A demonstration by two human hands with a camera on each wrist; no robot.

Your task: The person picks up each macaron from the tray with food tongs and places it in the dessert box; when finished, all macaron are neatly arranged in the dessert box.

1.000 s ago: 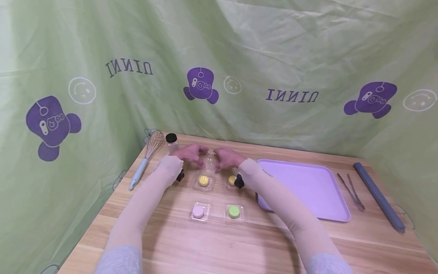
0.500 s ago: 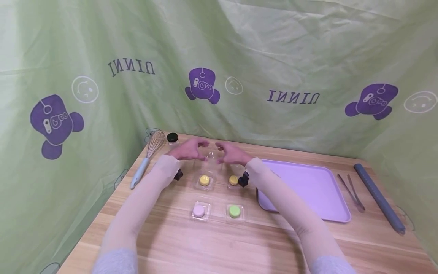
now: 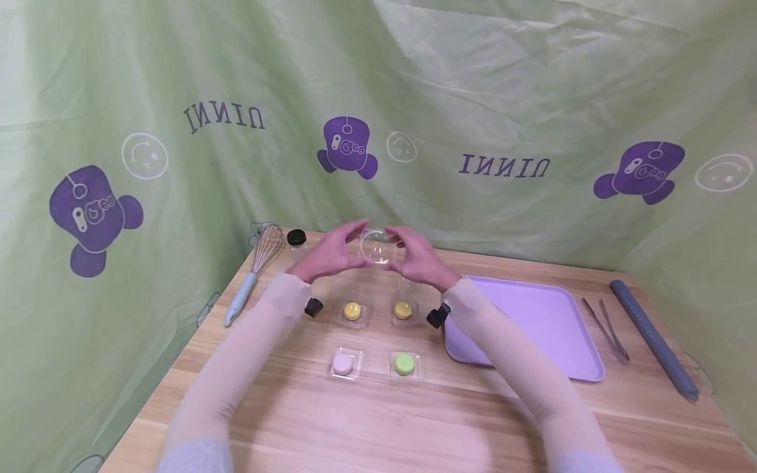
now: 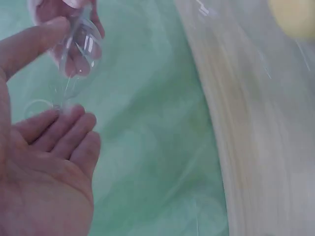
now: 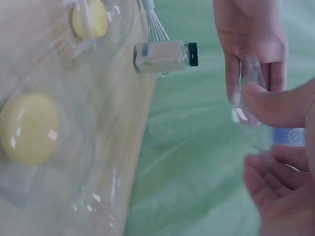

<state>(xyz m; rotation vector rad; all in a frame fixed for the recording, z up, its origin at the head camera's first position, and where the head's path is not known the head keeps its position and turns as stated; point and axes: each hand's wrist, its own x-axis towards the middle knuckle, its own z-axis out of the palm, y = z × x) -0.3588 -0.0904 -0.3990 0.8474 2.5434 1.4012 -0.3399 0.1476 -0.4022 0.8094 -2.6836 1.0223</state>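
Observation:
Between my two hands, raised over the back of the table, is a clear plastic dome lid (image 3: 377, 247) with a squarish rim. My left hand (image 3: 334, 253) pinches its left edge, thumb on the near side and fingers on the far side. On the opposite edge my right hand (image 3: 421, 257) grips it the same way; its thumb (image 5: 275, 105) presses on the clear plastic in the right wrist view. Below the hands, a yellow round sweet (image 3: 352, 311) and a second yellow round sweet (image 3: 403, 310) sit in clear packs. Nearer are a pink round sweet (image 3: 342, 363) and a green one (image 3: 405, 364).
A whisk (image 3: 253, 272) lies at the left, beside a jar with a black lid (image 3: 297, 244). To the right are a purple tray (image 3: 532, 325), tongs (image 3: 609, 332) and a blue-grey rolling pin (image 3: 653, 338). A green curtain (image 3: 414, 210) hangs behind the table.
Both hands have risen from the back of the table with the clear plastic dome lid between them and tilted it toward the camera. The packed sweets have stayed put.

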